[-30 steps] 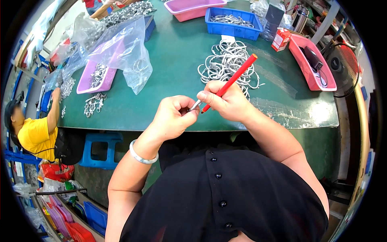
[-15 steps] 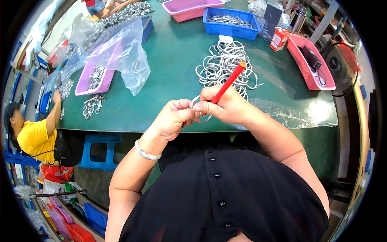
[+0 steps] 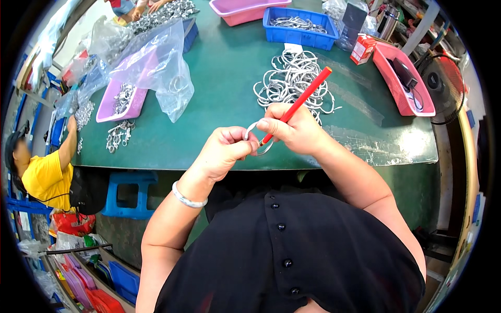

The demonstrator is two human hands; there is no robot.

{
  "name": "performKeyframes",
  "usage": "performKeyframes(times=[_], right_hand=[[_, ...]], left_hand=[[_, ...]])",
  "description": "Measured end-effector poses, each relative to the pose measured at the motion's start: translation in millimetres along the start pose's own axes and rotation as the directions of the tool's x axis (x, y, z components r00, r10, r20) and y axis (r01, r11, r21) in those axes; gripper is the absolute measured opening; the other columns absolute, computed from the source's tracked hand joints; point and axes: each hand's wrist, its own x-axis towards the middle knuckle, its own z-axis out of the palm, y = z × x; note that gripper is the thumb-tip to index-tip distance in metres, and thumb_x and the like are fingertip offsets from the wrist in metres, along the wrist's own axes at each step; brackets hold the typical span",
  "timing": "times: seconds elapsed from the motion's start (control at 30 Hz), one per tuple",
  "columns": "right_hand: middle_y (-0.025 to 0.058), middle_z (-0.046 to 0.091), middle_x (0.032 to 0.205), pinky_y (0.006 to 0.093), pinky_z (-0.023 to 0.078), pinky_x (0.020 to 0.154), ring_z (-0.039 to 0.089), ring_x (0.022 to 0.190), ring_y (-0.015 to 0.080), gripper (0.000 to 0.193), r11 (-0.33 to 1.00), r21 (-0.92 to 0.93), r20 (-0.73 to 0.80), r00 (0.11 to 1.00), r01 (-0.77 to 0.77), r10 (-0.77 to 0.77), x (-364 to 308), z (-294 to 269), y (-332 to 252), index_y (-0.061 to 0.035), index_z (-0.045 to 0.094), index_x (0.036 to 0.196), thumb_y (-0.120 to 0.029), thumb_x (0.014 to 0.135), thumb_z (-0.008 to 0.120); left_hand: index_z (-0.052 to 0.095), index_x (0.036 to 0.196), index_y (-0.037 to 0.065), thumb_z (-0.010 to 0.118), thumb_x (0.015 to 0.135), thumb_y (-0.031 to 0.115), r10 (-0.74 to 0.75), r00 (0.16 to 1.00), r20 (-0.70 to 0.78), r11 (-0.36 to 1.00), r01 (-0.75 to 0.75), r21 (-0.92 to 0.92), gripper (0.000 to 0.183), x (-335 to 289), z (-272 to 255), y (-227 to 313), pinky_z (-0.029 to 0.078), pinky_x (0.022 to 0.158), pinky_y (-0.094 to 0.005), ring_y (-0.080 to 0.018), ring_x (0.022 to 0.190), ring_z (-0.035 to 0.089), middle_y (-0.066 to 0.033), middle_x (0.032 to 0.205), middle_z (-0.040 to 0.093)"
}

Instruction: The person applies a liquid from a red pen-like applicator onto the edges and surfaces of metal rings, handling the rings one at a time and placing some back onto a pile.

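Note:
My left hand (image 3: 220,152) has its thumb and fingers closed on a silvery metal ring (image 3: 249,130), held just over the table's near edge. In my right hand (image 3: 300,131) is a slim red pencil (image 3: 305,95), slanting up to the right. Its lower tip points down at the ring beside my left fingertips; I cannot tell whether it touches. My fingers hide part of the ring. Just beyond my hands lies a tangled heap of similar silvery rings (image 3: 289,78) on the green table (image 3: 222,78).
Farther back sit a blue basket (image 3: 301,38) of metal pieces and a pink basket (image 3: 245,14). A pink basket (image 3: 383,78) and a fan (image 3: 441,83) stand right. Plastic bags (image 3: 175,83) cover part of a purple basket (image 3: 136,107) at left. A person in yellow (image 3: 49,177) works there.
The red pencil's top end has moved right and its lower tip now shows near the ring. My right thumb has shifted up along the pencil. My left hand has barely moved.

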Motion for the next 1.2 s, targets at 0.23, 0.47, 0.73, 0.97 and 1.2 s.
performKeyframes(times=[0.23,0.47,0.73,0.97,1.2], right_hand=[[0.0047,0.054,0.065,0.0252,0.040,0.054,0.051,0.060,0.0107,0.024,0.987,-0.042,-0.036,0.987,0.155,-0.157,-2,-1,4,-0.0019,0.056,0.073,-0.024,0.081,0.061],[0.0026,0.057,0.074,0.0242,0.041,0.059,0.053,0.066,0.0102,0.019,0.990,-0.029,-0.104,0.985,0.136,-0.138,-8,-9,8,-0.0023,0.060,0.083,-0.020,0.078,0.064],[0.0031,0.057,0.074,0.0215,0.043,0.060,0.051,0.066,0.0077,0.020,0.876,0.482,-0.104,0.992,-0.007,0.066,-12,-13,12,-0.0007,0.056,0.088,-0.020,0.083,0.059],[0.0030,0.056,0.075,0.0216,0.042,0.061,0.051,0.066,0.0089,0.026,0.845,0.534,-0.101,0.991,-0.021,0.088,-16,-16,13,-0.0003,0.060,0.084,-0.024,0.088,0.052],[0.0089,0.051,0.095,0.0238,0.043,0.068,0.053,0.075,0.0125,0.035,0.949,0.140,-0.148,0.954,0.281,-0.260,-22,-23,20,0.0009,0.061,0.088,-0.030,0.091,0.044]], left_hand=[[0.063,0.080,0.003,0.062,0.077,0.011,0.072,0.987,-0.142,0.997,-0.066,0.044,0.008,-3,10,-1,0.037,0.055,-0.0191,-0.0066,0.062,0.052,-0.0017,0.072,0.061],[0.064,0.089,0.003,0.059,0.081,0.015,0.108,0.963,-0.246,0.994,-0.108,0.014,0.015,-12,7,3,0.038,0.055,-0.0189,-0.0059,0.060,0.051,-0.0025,0.073,0.062],[0.059,0.093,0.001,0.050,0.088,0.017,0.136,0.919,-0.370,0.953,-0.224,-0.205,0.019,-16,-9,-6,0.038,0.052,-0.0188,-0.0076,0.055,0.048,-0.0043,0.072,0.058],[0.057,0.097,0.001,0.046,0.090,0.018,0.188,0.933,-0.306,0.897,-0.290,-0.334,0.022,-17,-13,-9,0.038,0.052,-0.0206,-0.0096,0.056,0.048,-0.0058,0.074,0.057],[0.058,0.099,0.001,0.044,0.091,0.016,0.298,0.928,-0.225,0.835,-0.368,-0.408,0.022,-14,-7,-7,0.042,0.055,-0.0213,-0.0106,0.059,0.052,-0.0075,0.080,0.061]])
